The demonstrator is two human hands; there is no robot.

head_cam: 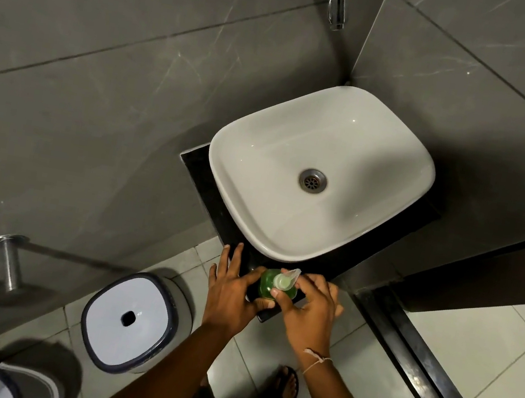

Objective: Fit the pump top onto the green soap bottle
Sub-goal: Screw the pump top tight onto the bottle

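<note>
A green soap bottle (266, 286) stands upright on the front corner of the black counter (266, 315), just below the basin. A pale translucent pump top (285, 280) sits on its neck, nozzle pointing toward the basin. My left hand (231, 292) rests against the bottle's left side, thumb at its base and fingers spread over the counter edge. My right hand (311, 306) has its fingertips closed around the pump top's collar from the right.
A white basin (320, 177) with a metal drain fills the counter behind the bottle; a chrome tap (338, 1) juts from the wall above. A white-lidded bin (129, 319) stands on the tiled floor at left. My sandalled foot (286, 390) is below.
</note>
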